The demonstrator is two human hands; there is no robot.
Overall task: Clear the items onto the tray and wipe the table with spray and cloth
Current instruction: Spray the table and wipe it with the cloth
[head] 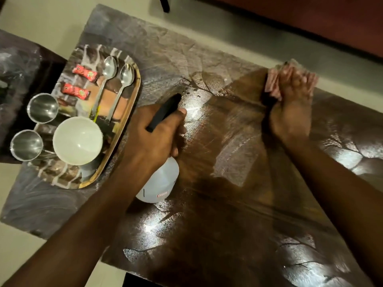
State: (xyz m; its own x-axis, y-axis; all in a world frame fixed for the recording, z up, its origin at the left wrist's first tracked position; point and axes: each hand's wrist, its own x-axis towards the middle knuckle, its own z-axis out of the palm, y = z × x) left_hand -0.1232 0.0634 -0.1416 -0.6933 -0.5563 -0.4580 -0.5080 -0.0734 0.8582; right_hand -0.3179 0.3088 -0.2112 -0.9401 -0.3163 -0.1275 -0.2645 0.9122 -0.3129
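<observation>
My left hand [153,133] grips a spray bottle [160,183], white-bodied with a black nozzle, upright over the middle of the dark glossy table [217,224]. My right hand [290,104] presses a pink cloth [273,83] flat on the table near its far edge; the hand is motion-blurred. At the left stands a shiny metal tray [132,104] carrying two steel cups [42,107], a white bowl [77,140], two spoons [124,79] and two red packets [85,73].
The tabletop shows wet streaks and spray droplets around the nozzle. Pale floor lies beyond the far and left table edges. A reddish-brown sofa [310,21] runs along the top right, and a dark seat [18,65] sits left of the tray.
</observation>
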